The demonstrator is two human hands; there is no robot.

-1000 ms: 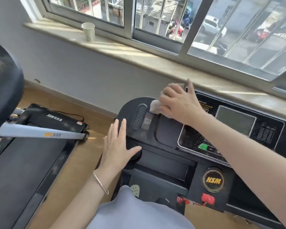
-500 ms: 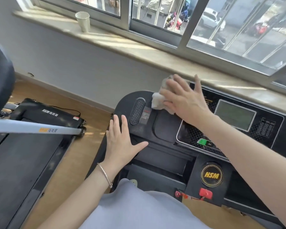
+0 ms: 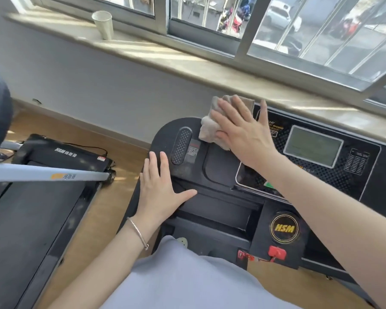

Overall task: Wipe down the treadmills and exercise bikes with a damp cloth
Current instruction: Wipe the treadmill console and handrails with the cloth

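now: right hand [image 3: 243, 134] lies flat on the cloth [image 3: 211, 130], fingers straight and slightly spread, pressing it down, not pinching it. the cloth is a grey-beige crumpled wad at the far left of the treadmill console [image 3: 218, 172], on its back edge, just left of the display screen [image 3: 313, 146]. part of the cloth sticks out past the fingertips on the far side of the console.

left hand [image 3: 161, 186] rests palm down on the near left corner of the console, four fingers straight and close together, thumb spread out to the right. it holds nothing. thin bracelet [image 3: 137, 233] on that wrist.

oval dotted grille [image 3: 181, 145] sits on the console between the two hands. round hsm badge [image 3: 284, 228] and red safety clip [image 3: 276, 252] at the near middle of the console, below the screen.

second treadmill [image 3: 31, 219] on the wood floor, well left of the console. windowsill [image 3: 187, 61] runs behind the console; a paper cup [image 3: 103, 24] stands upright on it, far to the left.
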